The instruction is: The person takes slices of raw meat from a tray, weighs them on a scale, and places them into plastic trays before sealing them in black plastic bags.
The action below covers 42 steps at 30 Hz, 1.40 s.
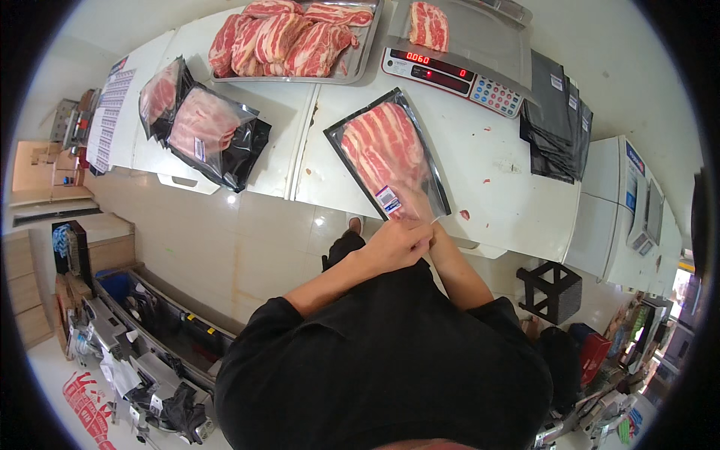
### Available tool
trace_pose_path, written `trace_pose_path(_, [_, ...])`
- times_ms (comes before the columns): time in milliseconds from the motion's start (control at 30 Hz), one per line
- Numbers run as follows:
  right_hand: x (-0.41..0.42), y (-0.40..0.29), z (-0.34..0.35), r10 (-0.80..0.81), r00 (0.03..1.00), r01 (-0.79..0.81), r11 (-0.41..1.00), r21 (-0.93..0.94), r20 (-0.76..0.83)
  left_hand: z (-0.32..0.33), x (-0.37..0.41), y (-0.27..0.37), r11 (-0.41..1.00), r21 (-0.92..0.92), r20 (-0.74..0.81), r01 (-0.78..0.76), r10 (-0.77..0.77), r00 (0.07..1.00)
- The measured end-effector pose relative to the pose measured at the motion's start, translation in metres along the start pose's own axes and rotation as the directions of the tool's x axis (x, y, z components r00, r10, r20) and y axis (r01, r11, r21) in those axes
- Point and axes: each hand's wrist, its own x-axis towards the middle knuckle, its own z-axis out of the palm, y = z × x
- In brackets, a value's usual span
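Note:
A clear-fronted, black-backed plastic bag (430, 163) lies at a slant on the white freezer top, with sliced streaky meat (382, 140) inside and a printed label (388, 199) near its open end. My left hand (400, 242) has its fingers closed on the bag's mouth edge. Behind the clear film my right hand (413, 201) reaches into the bag, against the lower end of the meat; its fingers are partly hidden. Above the bag, a digital scale (450, 79) carries one small slab of meat (429, 26) on its metal pan.
A metal tray (368, 56) of meat slabs stands at the back. Filled bags (205, 124) lie on the left, and stacked black bags (554, 112) on the right. Meat scraps (464, 214) dot the freezer top. A black plastic stool (550, 292) stands below on the right.

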Motion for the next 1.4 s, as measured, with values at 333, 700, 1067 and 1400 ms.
trace_pose_path(333, [-0.045, -0.092, 0.010, 0.075, 0.964, -0.099, 0.992, -0.081, -0.255, -0.080, 0.012, -0.071, 0.960, 0.027, -0.351, 0.279, -0.252, 0.902])
trace_pose_path(700, [-0.110, -0.106, -0.052, 0.139, 0.883, -0.206, 0.973, -0.103, -0.448, -0.103, 0.038, -0.128, 0.969, 0.216, -0.213, 0.118, -0.071, 0.974])
trace_pose_path(1067, [0.105, -0.247, -0.067, -0.478, 0.667, 0.166, 0.843, -0.512, -0.571, -0.147, 0.018, -0.113, 0.996, 0.083, -0.301, 0.033, -0.007, 0.954])
trace_pose_path(1400, [0.358, -0.251, -0.138, -0.121, 0.914, -0.323, 0.359, -0.876, -0.386, -0.166, -0.042, -0.114, 0.982, 0.026, -0.416, 0.189, -0.162, 0.895])
